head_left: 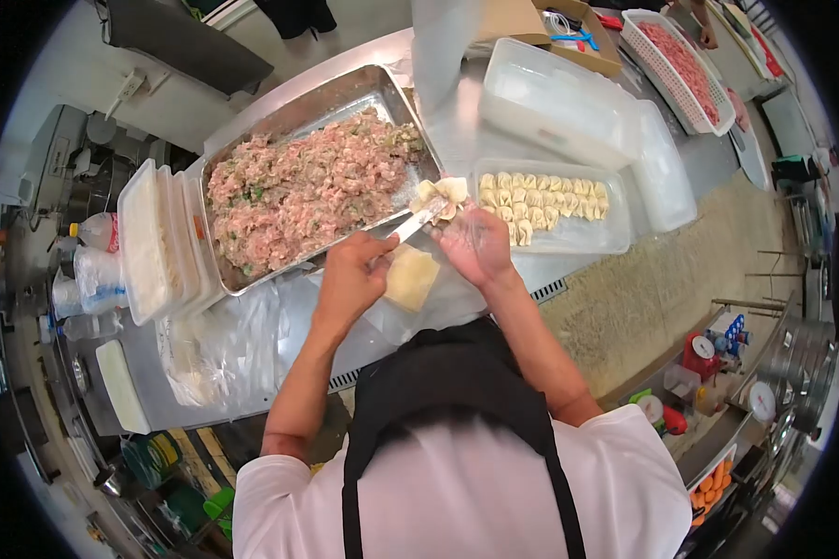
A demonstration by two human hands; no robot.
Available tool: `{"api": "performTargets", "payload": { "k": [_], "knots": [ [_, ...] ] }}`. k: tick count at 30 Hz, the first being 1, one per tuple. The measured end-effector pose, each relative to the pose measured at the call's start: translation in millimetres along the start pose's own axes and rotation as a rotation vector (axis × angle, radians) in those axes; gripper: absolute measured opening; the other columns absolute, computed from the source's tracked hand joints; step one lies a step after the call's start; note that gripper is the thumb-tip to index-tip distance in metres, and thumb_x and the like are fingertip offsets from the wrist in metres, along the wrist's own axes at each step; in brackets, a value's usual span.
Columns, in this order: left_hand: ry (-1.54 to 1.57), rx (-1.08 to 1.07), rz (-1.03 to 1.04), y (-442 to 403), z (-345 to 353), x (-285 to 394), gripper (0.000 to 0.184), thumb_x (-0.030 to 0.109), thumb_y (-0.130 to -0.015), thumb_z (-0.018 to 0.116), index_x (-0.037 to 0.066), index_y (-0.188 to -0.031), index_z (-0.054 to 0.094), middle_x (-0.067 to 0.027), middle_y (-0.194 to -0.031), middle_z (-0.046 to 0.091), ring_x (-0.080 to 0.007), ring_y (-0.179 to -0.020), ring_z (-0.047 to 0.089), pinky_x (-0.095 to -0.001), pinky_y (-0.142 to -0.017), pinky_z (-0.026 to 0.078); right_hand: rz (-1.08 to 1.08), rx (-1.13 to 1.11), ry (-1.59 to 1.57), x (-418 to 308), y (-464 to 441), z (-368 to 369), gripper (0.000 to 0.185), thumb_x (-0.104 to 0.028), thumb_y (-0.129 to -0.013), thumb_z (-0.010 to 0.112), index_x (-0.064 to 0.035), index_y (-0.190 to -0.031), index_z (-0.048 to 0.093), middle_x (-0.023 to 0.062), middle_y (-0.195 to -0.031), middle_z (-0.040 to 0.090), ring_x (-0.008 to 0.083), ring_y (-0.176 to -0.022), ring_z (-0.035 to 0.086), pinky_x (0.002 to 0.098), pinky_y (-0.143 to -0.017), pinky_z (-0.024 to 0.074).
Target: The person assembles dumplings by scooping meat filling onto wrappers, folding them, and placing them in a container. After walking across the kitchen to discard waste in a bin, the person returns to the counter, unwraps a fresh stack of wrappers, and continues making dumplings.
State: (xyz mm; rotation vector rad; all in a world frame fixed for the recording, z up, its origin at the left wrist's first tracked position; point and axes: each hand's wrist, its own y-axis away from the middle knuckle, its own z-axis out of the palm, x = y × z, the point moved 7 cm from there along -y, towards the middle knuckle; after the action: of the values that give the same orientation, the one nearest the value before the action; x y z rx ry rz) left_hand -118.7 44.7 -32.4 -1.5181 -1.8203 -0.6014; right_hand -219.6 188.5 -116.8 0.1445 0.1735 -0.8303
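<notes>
My left hand (355, 276) is closed around a flat white spatula (406, 226). The tip of the spatula touches meat filling on an opened dumpling wrapper (450, 189). That wrapper rests in the fingers of my right hand (478, 244), which looks covered by a clear plastic glove. Below the hands, a stack of square yellowish wrappers (411, 279) lies on the table. Just beyond my left hand stands a metal tray (300, 104) of minced meat (298, 182) with green bits. To the right, folded dumplings (541, 197) sit in rows inside a clear plastic container (615, 224).
Stacked white lidded boxes (149, 242) stand left of the tray, with plastic bags (200, 359) in front. Large translucent containers (559, 98) lie at the back right. Beyond them is a white basket (645, 58) of raw meat. Scales (702, 347) stand on a right-hand shelf.
</notes>
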Motion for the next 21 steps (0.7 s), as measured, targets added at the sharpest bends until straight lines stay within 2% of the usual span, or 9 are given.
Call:
{"api": "performTargets", "payload": {
  "k": [4,6,7,10,11,12,14,16,21],
  "knots": [
    [0.104,-0.006,-0.048,5.0,-19.0,15.9,0.030,-0.003,-0.078,0.070,0.005,-0.106,0.076,-0.0101,-0.075,0.064,-0.0186,-0.064,0.056,-0.0314,-0.058,0.042,-0.125,0.146,0.504,-8.3,17.8,11.8,0.057,-0.003,-0.083,0.058,0.0031,-0.138,0.045,0.0142,-0.128,0.061,0.0283,-0.123,0.057,0.0416,-0.106,0.0436],
    [0.073,-0.081,-0.044,7.8,-13.4,20.6,0.030,-0.003,-0.078,0.070,0.006,-0.106,0.076,-0.0096,-0.075,0.064,-0.0185,-0.063,0.055,-0.0317,-0.058,0.042,-0.069,0.230,1.353,-8.9,22.1,3.3,0.056,-0.001,-0.076,0.063,0.0026,-0.131,0.053,0.0098,-0.113,0.068,0.0263,-0.104,0.067,0.0369,-0.093,0.0515],
    [0.042,-0.153,-0.041,9.6,-8.2,23.3,0.030,-0.002,-0.077,0.071,0.006,-0.106,0.076,-0.0091,-0.074,0.064,-0.0184,-0.063,0.054,-0.0320,-0.058,0.042,-0.405,0.192,1.387,-12.2,24.3,16.2,0.044,-0.004,-0.074,0.071,0.0015,-0.116,0.062,0.0071,-0.097,0.071,0.0235,-0.087,0.069,0.0342,-0.080,0.0545],
    [-0.064,-0.245,-0.037,13.2,-12.7,31.5,0.031,-0.003,-0.076,0.069,0.006,-0.104,0.077,-0.0168,-0.077,0.065,-0.0295,-0.065,0.059,-0.0378,-0.062,0.046,-0.389,0.065,1.617,-12.0,25.6,15.0,0.030,-0.009,-0.077,0.073,0.0005,-0.105,0.066,0.0090,-0.089,0.071,0.0226,-0.083,0.068,0.0356,-0.078,0.0543],
    [-0.049,-0.208,0.002,14.1,-19.5,29.3,0.032,-0.003,-0.075,0.070,0.007,-0.105,0.077,-0.0148,-0.077,0.066,-0.0259,-0.064,0.058,-0.0352,-0.060,0.045,-0.527,0.005,1.678,-14.9,27.7,18.3,0.021,-0.016,-0.085,0.072,0.0008,-0.097,0.068,0.0097,-0.083,0.070,0.0193,-0.075,0.068,0.0342,-0.069,0.0537],
    [-0.007,-0.140,0.003,13.7,-33.1,31.4,0.031,-0.004,-0.076,0.070,0.006,-0.105,0.077,-0.0126,-0.077,0.065,-0.0224,-0.064,0.057,-0.0329,-0.059,0.043,-0.528,0.027,1.688,-24.9,32.1,21.2,0.021,-0.016,-0.085,0.072,0.0008,-0.097,0.068,0.0097,-0.083,0.070,0.0193,-0.075,0.068,0.0342,-0.069,0.0537],
    [0.095,-0.018,0.006,13.4,-55.7,23.4,0.030,-0.005,-0.078,0.070,0.004,-0.105,0.076,-0.0077,-0.077,0.064,-0.0151,-0.064,0.053,-0.0280,-0.058,0.039,-0.129,0.189,1.507,-39.0,34.6,14.2,0.020,-0.018,-0.095,0.064,0.0012,-0.097,0.067,0.0095,-0.082,0.070,0.0140,-0.069,0.066,0.0316,-0.061,0.0516],
    [0.167,0.029,0.012,14.1,-63.7,14.8,0.029,-0.005,-0.079,0.070,0.003,-0.106,0.076,-0.0051,-0.077,0.063,-0.0114,-0.065,0.051,-0.0256,-0.058,0.037,-0.130,0.290,1.421,-62.5,44.7,10.8,0.026,-0.023,-0.101,0.059,-0.0009,-0.091,0.068,0.0031,-0.071,0.066,0.0097,-0.065,0.059,0.0277,-0.059,0.0470],
    [0.247,0.006,-0.131,23.2,-55.7,-4.1,0.030,-0.007,-0.081,0.070,0.001,-0.109,0.075,0.0006,-0.081,0.061,-0.0056,-0.065,0.043,-0.0227,-0.057,0.032,-0.621,0.598,1.257,-173.4,86.2,-18.5,0.032,-0.029,-0.102,0.057,-0.0036,-0.084,0.064,0.0001,-0.070,0.060,0.0082,-0.062,0.053,0.0251,-0.054,0.0413]
  ]
}}
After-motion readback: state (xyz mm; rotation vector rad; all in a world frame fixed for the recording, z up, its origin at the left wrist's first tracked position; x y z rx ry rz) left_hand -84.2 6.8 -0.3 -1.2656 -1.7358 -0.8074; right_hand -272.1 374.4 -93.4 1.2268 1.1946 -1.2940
